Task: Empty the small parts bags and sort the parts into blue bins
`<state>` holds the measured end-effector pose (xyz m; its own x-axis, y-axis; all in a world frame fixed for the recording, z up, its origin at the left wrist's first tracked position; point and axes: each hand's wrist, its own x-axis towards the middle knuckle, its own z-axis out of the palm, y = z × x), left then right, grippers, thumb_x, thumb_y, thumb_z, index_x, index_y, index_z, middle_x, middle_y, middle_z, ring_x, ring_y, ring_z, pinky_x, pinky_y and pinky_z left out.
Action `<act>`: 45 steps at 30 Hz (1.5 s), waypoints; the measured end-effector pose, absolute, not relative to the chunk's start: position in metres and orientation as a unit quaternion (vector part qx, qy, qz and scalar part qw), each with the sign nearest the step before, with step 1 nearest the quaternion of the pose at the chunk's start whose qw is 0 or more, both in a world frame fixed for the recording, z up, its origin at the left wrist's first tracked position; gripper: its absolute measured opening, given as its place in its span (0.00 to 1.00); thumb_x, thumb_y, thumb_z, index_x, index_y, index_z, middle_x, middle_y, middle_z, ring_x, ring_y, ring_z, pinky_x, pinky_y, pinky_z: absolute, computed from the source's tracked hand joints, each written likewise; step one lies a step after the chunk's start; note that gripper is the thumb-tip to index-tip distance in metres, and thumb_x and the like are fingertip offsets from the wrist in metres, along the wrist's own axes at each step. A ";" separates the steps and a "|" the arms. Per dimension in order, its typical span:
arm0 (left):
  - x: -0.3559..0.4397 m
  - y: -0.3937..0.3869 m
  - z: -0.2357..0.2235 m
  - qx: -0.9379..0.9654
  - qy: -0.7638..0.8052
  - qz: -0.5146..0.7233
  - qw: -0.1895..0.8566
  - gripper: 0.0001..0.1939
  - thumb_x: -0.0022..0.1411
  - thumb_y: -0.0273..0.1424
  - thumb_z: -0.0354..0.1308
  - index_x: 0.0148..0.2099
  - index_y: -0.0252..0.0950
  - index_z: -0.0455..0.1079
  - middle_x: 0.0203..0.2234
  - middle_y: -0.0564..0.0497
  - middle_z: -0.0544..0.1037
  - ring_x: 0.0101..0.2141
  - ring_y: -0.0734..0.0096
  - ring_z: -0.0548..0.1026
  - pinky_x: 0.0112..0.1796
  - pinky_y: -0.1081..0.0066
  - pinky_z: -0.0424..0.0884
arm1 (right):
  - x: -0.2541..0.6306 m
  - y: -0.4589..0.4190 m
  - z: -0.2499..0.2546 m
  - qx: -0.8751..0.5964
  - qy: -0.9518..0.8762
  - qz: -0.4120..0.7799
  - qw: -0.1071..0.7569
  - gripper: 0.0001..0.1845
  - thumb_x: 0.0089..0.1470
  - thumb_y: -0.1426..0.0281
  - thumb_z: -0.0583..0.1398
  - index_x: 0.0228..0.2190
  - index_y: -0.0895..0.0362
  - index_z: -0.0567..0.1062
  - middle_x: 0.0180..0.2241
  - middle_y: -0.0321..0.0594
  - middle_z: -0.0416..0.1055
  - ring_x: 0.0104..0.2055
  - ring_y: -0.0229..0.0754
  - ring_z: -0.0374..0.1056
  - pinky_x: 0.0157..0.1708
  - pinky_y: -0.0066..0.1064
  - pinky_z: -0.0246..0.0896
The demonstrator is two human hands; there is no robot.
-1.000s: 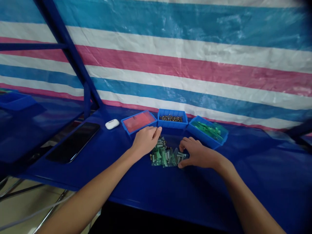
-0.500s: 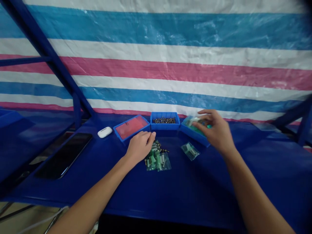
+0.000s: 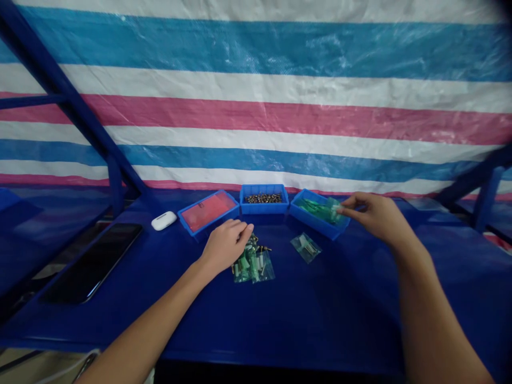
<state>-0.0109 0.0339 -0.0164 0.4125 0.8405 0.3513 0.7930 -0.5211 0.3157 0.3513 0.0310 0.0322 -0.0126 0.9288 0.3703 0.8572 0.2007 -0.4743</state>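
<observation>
My right hand (image 3: 370, 216) pinches the edge of a small clear plastic bag (image 3: 334, 209) at the right end of the right blue bin (image 3: 316, 224). Green-tinted bags (image 3: 314, 208) lie in that bin. My left hand (image 3: 227, 241) is closed, fingers curled under, at the upper left of a pile of small filled bags (image 3: 254, 266); whatever it may hold is hidden. Beside the pile are loose metal pieces (image 3: 264, 248). Another filled bag (image 3: 306, 247), with light slim pieces inside, lies alone in front of the right bin.
The middle blue bin (image 3: 264, 208) holds many small metal parts. On its left stands a blue bin with red contents (image 3: 210, 210). A white case (image 3: 164, 220) and a black phone (image 3: 94, 261) lie on the blue table (image 3: 320, 320). Striped sheeting (image 3: 256, 117) hangs behind.
My right hand has moved right, from above the right bin to its right end, and now visibly pinches a bag. My left hand stays at the pile. The view has shifted slightly.
</observation>
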 end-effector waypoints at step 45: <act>-0.012 0.035 -0.017 0.828 0.492 0.268 0.033 0.19 0.70 0.36 0.45 0.27 0.37 0.63 0.22 0.53 0.67 0.28 0.71 0.67 0.32 0.70 0.59 | 0.283 0.052 0.023 -0.665 -0.623 -0.084 0.404 0.11 0.56 0.66 0.56 0.32 0.57 0.77 0.30 0.43 0.76 0.31 0.45 0.69 0.33 0.34 0.58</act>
<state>-0.0116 0.0349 -0.0170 0.3730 0.8320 0.4106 0.7965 -0.5141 0.3183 0.2828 0.0516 0.0226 0.2104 0.7600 0.6149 0.8962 0.1014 -0.4320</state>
